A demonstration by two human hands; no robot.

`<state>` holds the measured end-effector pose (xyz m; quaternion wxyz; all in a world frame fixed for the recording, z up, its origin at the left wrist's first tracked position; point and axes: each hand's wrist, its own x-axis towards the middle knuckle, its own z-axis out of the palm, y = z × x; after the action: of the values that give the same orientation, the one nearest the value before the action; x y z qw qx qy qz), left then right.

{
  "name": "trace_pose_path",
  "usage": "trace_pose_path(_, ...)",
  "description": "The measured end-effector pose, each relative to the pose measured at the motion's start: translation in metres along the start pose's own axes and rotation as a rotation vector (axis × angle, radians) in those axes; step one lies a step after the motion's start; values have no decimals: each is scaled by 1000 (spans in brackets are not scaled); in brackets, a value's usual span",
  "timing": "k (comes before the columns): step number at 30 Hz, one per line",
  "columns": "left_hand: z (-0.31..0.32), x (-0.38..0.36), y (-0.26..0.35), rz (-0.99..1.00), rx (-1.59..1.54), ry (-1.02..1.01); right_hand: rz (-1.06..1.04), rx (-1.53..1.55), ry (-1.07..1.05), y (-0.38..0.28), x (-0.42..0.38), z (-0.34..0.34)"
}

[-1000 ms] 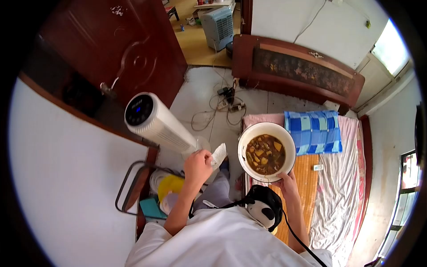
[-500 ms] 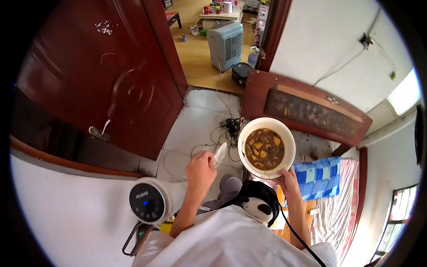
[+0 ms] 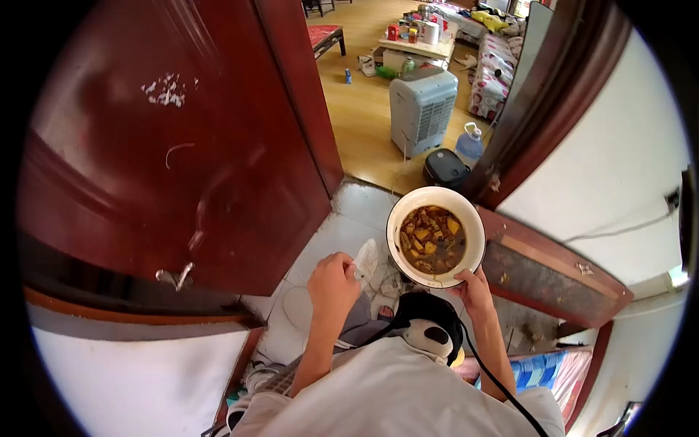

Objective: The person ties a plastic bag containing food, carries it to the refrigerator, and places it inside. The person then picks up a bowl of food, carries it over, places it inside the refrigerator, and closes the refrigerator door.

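My right hand (image 3: 474, 289) grips the rim of a white enamel bowl (image 3: 399, 251) with a dark edge, thumb over the near side. Inside lies a brown stew (image 3: 432, 240) with yellow chunks in dark broth. Closed fingers of my left hand (image 3: 335, 282) hold a limp white piece (image 3: 366, 260) that looks like a tissue or thin cloth. It sticks out toward the bowl, a small gap apart from it. Both hands are in front of my body, above the tiled floor.
A dark red door (image 3: 240, 146) stands ajar at left, with a metal handle (image 3: 175, 277). Past the doorway are a grey air cooler (image 3: 424, 109), a black appliance (image 3: 445, 169), a water jug (image 3: 470, 143) and a cluttered low table (image 3: 419, 45). A reddish wooden panel (image 3: 557, 266) lies at right.
My view has shifted toward the doorway, showing more of the room beyond. The round appliance at lower left has left view. Both hands keep hold of the bowl and the white piece.
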<state>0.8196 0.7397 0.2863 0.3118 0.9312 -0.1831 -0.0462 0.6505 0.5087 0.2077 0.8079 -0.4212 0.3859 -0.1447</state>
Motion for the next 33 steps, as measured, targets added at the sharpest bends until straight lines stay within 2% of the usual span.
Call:
trace_pose_path(2,6,25,-8,-11,6,1,-12,8,-33,-8,27,18)
trace_pose_path(8,42,178,-14,7,41,-46,30,21,8,-48,152,71)
trace_pose_path(13,85,344,-10,67,-18,-84,-32,88,36,-88,286,112)
trace_pose_path(15,90,402,-5,72,-31,-137,6,-38,139,-113,320,130)
trace_pose_path(17,100,447,7,91,-113,-137,-18,-51,130,-129,359,136)
trace_pose_path(18,105,509,15,111,-117,-169,-29,-18,145,-149,403,158)
trace_pose_path(19,107,535,19,113,-111,-187,-55,14,152,-157,421,169)
trace_pose_path(24,133,701,43,110,-117,-119,-11,48,175,-213,550,217)
trace_pose_path(25,139,680,36,108,-106,-86,-26,41,161,-197,541,202)
trace_pose_path(27,151,758,50,68,-80,-99,2,70,143,-228,610,223)
trace_pose_path(33,188,897,74,27,-18,-22,56,-38,76,-289,762,256)
